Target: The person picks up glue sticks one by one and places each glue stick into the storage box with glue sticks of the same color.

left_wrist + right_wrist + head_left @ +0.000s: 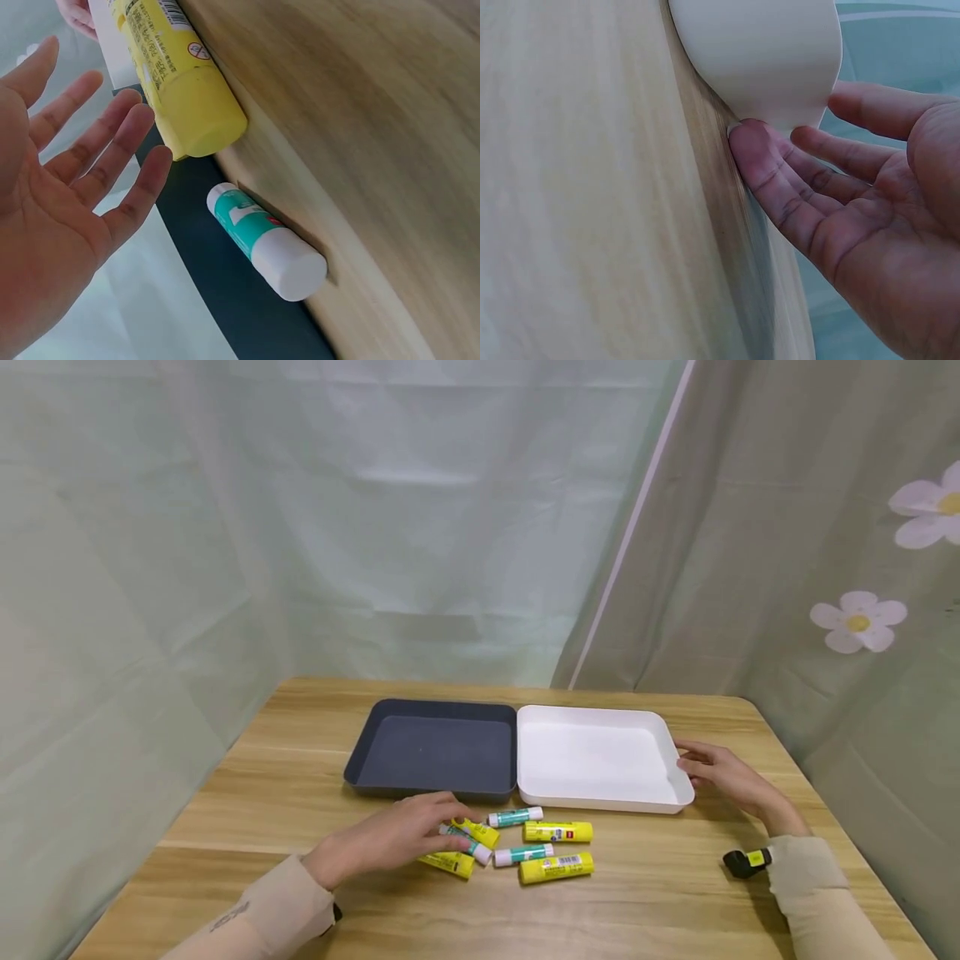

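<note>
My left hand [408, 831] hovers over the left end of a group of glue sticks, fingers spread and apart from them in the left wrist view. Two yellow glue sticks [453, 863] and a teal-and-white glue stick [472, 847] lie partly under it. To their right are two more yellow glue sticks [557, 832] and smaller teal-and-white glue sticks [516, 817]. My right hand [731, 777] is at the right end of the white tray [600, 803], its fingertips touching the outer wall and the thumb at the rim.
A dark grey tray [442, 793] stands against the white tray's left side, both behind the glue sticks. The wooden table [637, 902] ends at hanging curtains [450, 527] at the back and sides. A black wrist device [746, 862] sits at my right cuff.
</note>
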Demonstrator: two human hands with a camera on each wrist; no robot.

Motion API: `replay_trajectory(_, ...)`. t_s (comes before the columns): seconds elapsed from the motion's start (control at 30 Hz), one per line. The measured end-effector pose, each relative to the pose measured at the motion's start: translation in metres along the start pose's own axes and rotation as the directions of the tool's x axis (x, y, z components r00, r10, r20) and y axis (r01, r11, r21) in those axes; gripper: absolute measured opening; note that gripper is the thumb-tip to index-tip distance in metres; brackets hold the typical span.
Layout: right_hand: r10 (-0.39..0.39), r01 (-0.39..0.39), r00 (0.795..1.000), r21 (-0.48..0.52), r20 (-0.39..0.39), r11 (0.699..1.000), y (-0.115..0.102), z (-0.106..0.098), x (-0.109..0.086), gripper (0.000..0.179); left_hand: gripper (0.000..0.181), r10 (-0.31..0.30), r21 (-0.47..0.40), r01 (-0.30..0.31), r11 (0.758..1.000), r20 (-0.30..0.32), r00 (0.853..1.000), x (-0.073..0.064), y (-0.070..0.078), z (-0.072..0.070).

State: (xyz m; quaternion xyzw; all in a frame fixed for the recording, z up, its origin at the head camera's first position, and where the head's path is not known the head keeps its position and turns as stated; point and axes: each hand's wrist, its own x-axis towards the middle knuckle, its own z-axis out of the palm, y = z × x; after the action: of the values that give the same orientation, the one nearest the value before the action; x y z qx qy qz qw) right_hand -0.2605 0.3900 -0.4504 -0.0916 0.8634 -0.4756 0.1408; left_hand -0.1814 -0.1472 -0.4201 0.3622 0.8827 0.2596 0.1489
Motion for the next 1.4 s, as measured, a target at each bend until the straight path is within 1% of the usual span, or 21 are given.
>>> replay_trajectory(0.13,0.000,0.000,1.000,0.010,-0.003,1.000,-0.001,0.001,0.001,0.069,0.044,-0.017,-0.017,0.017,1.000,0.009,1.000,-0.004,-0.004,0.000)
replay_trajectory(0.37,-0.006,0.006,1.000,0.027,0.012,1.000,0.001,0.002,-0.001,0.069,0.042,0.005,0.009,-0.005,1.000,0.005,1.000,-0.009,-0.007,0.001)
replay_trajectory(0.53,-0.010,0.009,1.000,0.048,0.013,0.999,0.000,0.003,-0.002,0.069,0.041,-0.017,0.007,0.017,1.000,0.020,1.000,-0.012,-0.010,0.001)
replay_trajectory(0.63,-0.009,0.009,1.000,0.060,0.011,0.998,0.000,0.004,-0.001,0.068,0.041,-0.018,0.015,0.017,1.000,0.020,1.000,-0.013,-0.012,0.001)
replay_trajectory(0.93,-0.021,0.019,1.000,0.098,0.022,0.995,0.001,0.005,-0.002,0.068,0.038,0.005,0.021,-0.006,1.000,0.011,1.000,-0.018,-0.016,0.003)
replay_trajectory(1.17,-0.010,0.008,1.000,0.104,0.020,0.995,0.003,0.005,-0.001,0.069,0.034,0.050,0.052,-0.050,0.997,0.002,0.999,-0.019,-0.019,0.004)
replay_trajectory(1.4,-0.017,0.016,1.000,0.095,0.016,0.995,0.001,0.006,-0.002,0.068,0.031,0.052,0.048,-0.052,0.997,0.011,0.999,-0.017,-0.023,0.007)
